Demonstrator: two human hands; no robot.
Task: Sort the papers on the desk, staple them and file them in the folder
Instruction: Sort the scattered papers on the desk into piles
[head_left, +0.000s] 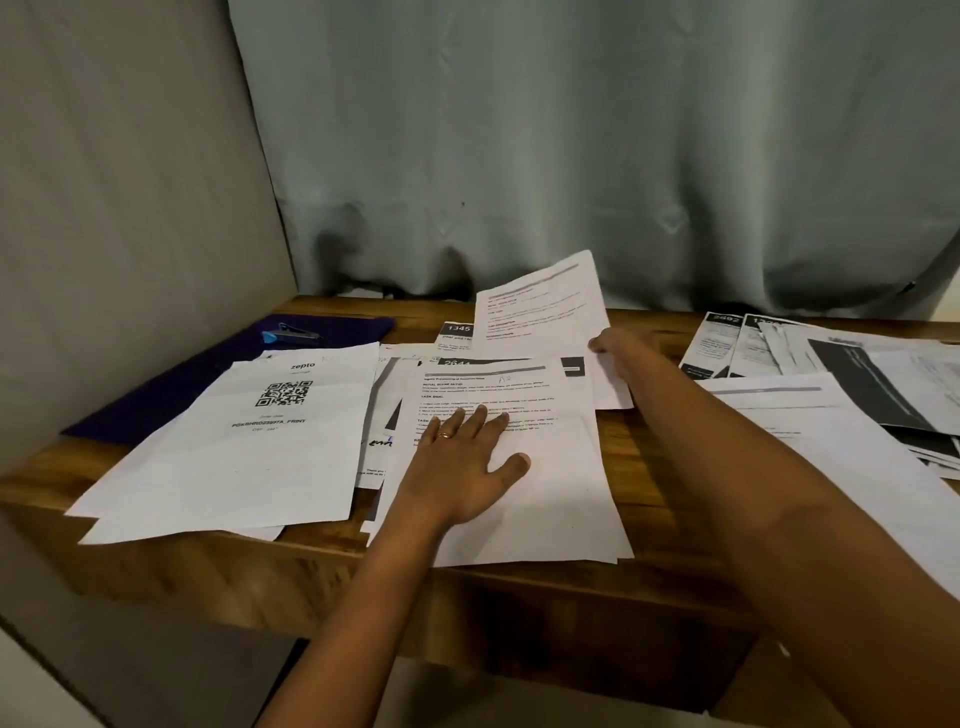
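Note:
Printed papers cover the wooden desk (218, 551). My left hand (462, 462) lies flat, fingers spread, on the middle stack of printed sheets (545, 499). My right hand (618, 348) grips the edge of a printed sheet (540, 306) and holds it tilted up off the desk at the back. A sheet with a QR code (260, 436) lies to the left on its own pile. The dark purple folder (171, 384) lies at the far left, partly under the papers, and a stapler (291, 335) with a blue tip sits on it.
More papers, some with dark printed headers (841, 379), are heaped at the right end of the desk. A grey curtain (571, 156) hangs behind the desk and a wall (104, 208) closes the left side. The desk's front edge runs below the stacks.

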